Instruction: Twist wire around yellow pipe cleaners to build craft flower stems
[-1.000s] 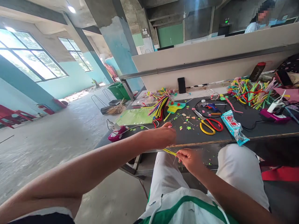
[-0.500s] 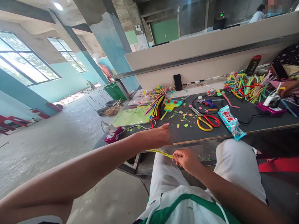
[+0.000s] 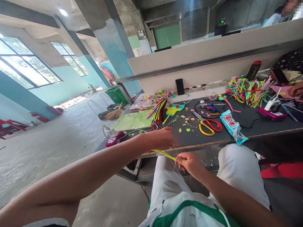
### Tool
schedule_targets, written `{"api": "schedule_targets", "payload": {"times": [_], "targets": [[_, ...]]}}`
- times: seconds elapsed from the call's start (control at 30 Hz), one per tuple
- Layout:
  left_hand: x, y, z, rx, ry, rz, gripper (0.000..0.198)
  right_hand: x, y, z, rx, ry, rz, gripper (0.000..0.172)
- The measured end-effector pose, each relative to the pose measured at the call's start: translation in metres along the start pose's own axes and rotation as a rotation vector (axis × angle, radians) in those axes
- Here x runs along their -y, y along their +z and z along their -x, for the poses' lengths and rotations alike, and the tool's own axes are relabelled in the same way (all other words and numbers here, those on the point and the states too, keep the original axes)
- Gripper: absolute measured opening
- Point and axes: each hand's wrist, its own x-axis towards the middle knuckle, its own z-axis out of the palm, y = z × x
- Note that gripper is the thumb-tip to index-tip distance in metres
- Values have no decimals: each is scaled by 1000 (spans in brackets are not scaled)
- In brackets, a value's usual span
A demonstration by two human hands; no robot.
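A fuzzy yellow pipe cleaner (image 3: 163, 153) with a small red tip at its left end is pinched at its right end by my right hand (image 3: 188, 162), above my lap. A thin thread or wire hangs below those fingers. Just above the stem is my left hand (image 3: 164, 138), its fingers curled and blurred at the tips. A faint fine strand shows by these fingertips; what they hold is too small to make out. Scissors (image 3: 207, 126) with one yellow and one red handle lie on the dark table (image 3: 189, 138) beyond my hands.
A blue-white wrapper (image 3: 233, 126) overhangs the table edge. Farther back are a blue glue gun (image 3: 210, 107), a phone (image 3: 180, 86), bundled pipe cleaners (image 3: 251, 90) and a green sheet (image 3: 132, 120). Power strips (image 3: 271, 114) stand right and left. Another person's hand (image 3: 295, 90) is far right.
My left hand has shifted slightly, its fingertips now lower and blurred. The stem's red tip has come into sight. My right hand keeps its pinch. The view has tilted a little.
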Motion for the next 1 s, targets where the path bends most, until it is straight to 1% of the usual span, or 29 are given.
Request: {"api": "schedule_targets", "payload": {"times": [0.03,0.1,0.17,0.23,0.3,0.37,0.43,0.53,0.6,0.67,0.7,0.73,0.77,0.8,0.83,0.87,0.9,0.93,0.97,1.0], "targets": [[2,-9,-1,67,35,22,20,1,-1,0,-12,-2,-8,26],[6,-29,-3,40,-9,46,32,3,-3,0,-30,-3,-9,26],[7,-44,-5,15,-36,33,34,6,-4,1,-37,-4,4,27],[5,-48,-7,60,13,1,31,7,-3,1,-36,-2,19,28],[1,-41,-8,113,99,-16,30,8,-2,2,-33,-5,33,28],[-3,-27,-10,134,145,-30,28,8,-1,3,-31,-17,42,28],[-6,-14,-11,156,164,-67,24,8,0,3,-29,-27,45,26],[-7,0,-16,168,161,-86,27,6,1,2,-26,-24,26,24],[-8,2,-19,150,149,-57,29,6,0,1,-29,-14,-4,24],[-8,-5,-21,89,134,-8,30,6,-3,1,-40,-8,-72,25],[-9,-11,-21,21,114,31,32,7,-6,0,-48,-5,-127,25],[-9,-20,-19,-83,79,85,35,8,-9,0,-54,-6,-195,25],[-10,-28,-16,-228,16,155,36,9,-13,0,-61,-11,-271,26],[-12,-36,-11,-413,-58,244,34,10,-17,0,-69,-20,-347,26],[-13,-42,-6,-636,-167,343,34,11,-21,-1,-80,-33,-420,25],[-16,-45,1,-871,-267,449,33,13,-25,-1,-91,-49,-485,24],[-19,-44,8,-1039,-349,576,32,14,-29,-2,-101,-65,-543,23],[-23,-38,14,-1166,-426,700,31,15,-31,-2,-111,-77,-592,21],[-28,-29,19,-1216,-493,832,31,16,-33,-3,-121,-85,-631,21],[-34,-16,23,-1213,-559,982,29,16,-34,-4,-131,-88,-657,21]]}}
